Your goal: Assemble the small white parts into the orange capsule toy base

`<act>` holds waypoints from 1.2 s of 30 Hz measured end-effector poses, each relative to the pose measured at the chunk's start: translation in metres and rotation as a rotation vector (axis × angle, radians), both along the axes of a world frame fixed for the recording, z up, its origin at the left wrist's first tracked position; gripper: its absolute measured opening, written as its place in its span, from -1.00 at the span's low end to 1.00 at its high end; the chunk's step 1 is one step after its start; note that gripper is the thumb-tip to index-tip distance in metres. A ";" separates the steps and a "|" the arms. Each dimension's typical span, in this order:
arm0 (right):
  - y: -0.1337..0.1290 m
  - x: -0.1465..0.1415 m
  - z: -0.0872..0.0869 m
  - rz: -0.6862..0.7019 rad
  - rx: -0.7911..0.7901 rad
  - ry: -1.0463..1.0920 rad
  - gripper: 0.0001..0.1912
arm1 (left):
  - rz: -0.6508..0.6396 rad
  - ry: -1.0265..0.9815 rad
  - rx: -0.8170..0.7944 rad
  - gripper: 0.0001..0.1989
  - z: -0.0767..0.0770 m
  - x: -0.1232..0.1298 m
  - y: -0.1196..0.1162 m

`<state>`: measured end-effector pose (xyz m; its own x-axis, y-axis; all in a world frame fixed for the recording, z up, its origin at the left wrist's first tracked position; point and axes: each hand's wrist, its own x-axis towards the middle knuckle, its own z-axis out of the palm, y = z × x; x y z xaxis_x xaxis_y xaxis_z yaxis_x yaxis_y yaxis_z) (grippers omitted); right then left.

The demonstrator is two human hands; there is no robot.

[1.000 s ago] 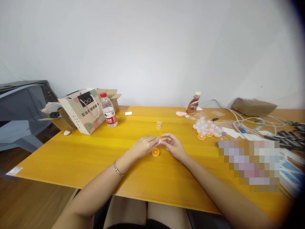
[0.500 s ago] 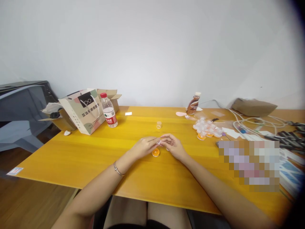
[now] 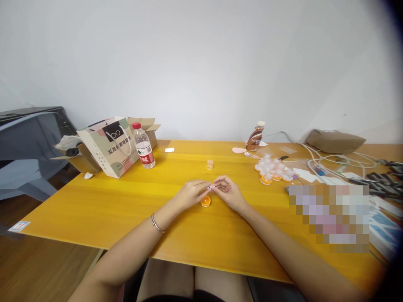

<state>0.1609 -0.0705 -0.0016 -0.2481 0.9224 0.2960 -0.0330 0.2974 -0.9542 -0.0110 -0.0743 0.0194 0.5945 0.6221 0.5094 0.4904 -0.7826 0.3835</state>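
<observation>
My left hand [image 3: 191,194] and my right hand [image 3: 231,196] meet over the middle of the table. Between their fingertips they pinch a small pink-and-white piece [image 3: 210,187]; fingers cover part of it and it is too small to name. The thumb and index finger of the right hand press on it, the other fingers curled loosely. Just below the left fingertips lies a round orange-topped case [image 3: 205,201] with a pale rim. Farther back stands a small clear plastic cup [image 3: 209,165].
A pile of translucent and orange round cases [image 3: 273,168] lies to the right, near a brown drink bottle [image 3: 255,137]. Cables [image 3: 317,159] and a brown paper bag [image 3: 335,141] fill the far right. A water bottle [image 3: 144,147] and a paper gift bag [image 3: 110,147] stand left.
My right fingers have shifted slightly and pinch closer around the small piece, which shows a little more. The left hand stays nearly still, and the things on the table have not moved.
</observation>
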 end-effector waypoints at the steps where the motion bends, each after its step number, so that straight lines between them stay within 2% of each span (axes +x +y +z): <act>1: 0.000 0.000 0.000 -0.007 0.009 -0.007 -0.73 | 0.002 -0.017 -0.017 -0.72 0.001 0.001 -0.001; 5: 0.000 0.001 -0.001 -0.032 0.050 -0.031 -0.74 | 0.008 -0.178 -0.219 -0.75 0.001 0.004 -0.001; 8: -0.001 0.001 -0.002 -0.045 0.092 -0.057 -0.76 | 0.077 -0.296 -0.384 -0.76 -0.002 0.007 0.002; 11: -0.001 0.000 -0.001 -0.055 0.138 -0.088 -0.79 | 0.152 -0.332 -0.434 -0.77 -0.005 0.010 0.004; 14: -0.001 0.000 0.000 -0.053 0.110 -0.044 -0.80 | 0.152 -0.327 -0.376 -0.81 -0.005 0.012 0.002; 19: 0.002 0.004 0.004 0.112 -0.158 -0.006 -0.80 | 0.081 -0.233 -0.187 -0.85 -0.002 0.013 0.000; 21: 0.004 0.008 0.004 0.143 -0.217 0.004 -0.79 | 0.067 -0.205 -0.151 -0.84 -0.002 0.014 0.000; 23: 0.010 0.013 0.003 0.061 -0.203 0.056 -0.79 | 0.085 -0.215 -0.101 -0.75 0.000 0.015 -0.001; 26: 0.020 0.021 0.001 -0.193 -0.126 0.151 -0.78 | 0.078 -0.169 -0.021 -0.60 0.004 0.020 -0.005; 29: 0.027 0.027 -0.001 -0.341 -0.099 0.203 -0.76 | -0.060 0.058 0.011 -0.72 0.004 0.029 -0.007; 32: 0.028 0.026 -0.003 -0.365 -0.096 0.194 -0.75 | -0.119 0.223 0.007 -0.80 -0.001 0.041 -0.005; 36: 0.025 0.020 -0.003 -0.317 -0.079 0.162 -0.75 | -0.052 0.316 -0.073 -0.79 -0.011 0.052 0.000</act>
<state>0.1809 -0.0459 -0.0048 0.0981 0.9675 0.2329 -0.1031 0.2427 -0.9646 0.0413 -0.0739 0.0082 0.7480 0.6147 0.2503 0.5540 -0.7859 0.2745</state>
